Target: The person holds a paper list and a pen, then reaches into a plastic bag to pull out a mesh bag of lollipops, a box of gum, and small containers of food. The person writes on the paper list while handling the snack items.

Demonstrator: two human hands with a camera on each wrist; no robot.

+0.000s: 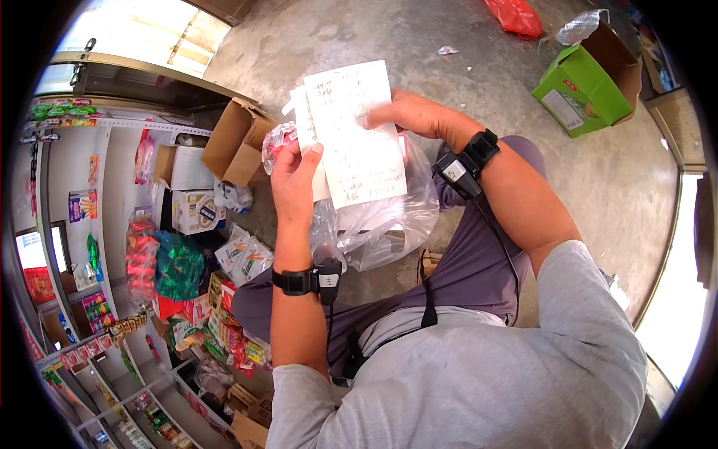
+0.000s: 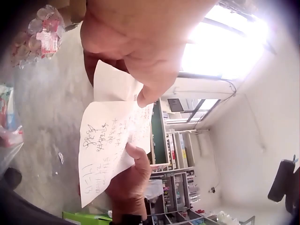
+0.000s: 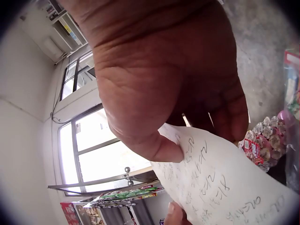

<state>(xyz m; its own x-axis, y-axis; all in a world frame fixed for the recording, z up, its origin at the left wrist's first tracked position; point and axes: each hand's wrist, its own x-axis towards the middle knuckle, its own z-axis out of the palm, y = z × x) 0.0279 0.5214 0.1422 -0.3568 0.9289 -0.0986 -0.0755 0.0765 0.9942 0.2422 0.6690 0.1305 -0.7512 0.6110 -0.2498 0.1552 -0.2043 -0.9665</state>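
Note:
Two handwritten white paper sheets are held up over the lap. The front sheet (image 1: 357,142) is pinched at its right edge by my right hand (image 1: 426,120), thumb on the written face. My left hand (image 1: 295,179) pinches the rear sheet (image 1: 318,176) at its left side, thumb on top. In the left wrist view the left hand (image 2: 136,42) is close above, and the right hand (image 2: 129,183) grips the written sheet (image 2: 105,145) from below. In the right wrist view the right hand's (image 3: 168,79) thumb presses on the sheet (image 3: 211,173).
Beneath the papers lies a clear plastic bag (image 1: 381,239). Shelves of packaged goods (image 1: 97,299) line the left, with an open cardboard box (image 1: 235,142) and snack packets (image 1: 232,322) near the left knee. A green box (image 1: 580,97) and red bag (image 1: 516,19) are on the floor.

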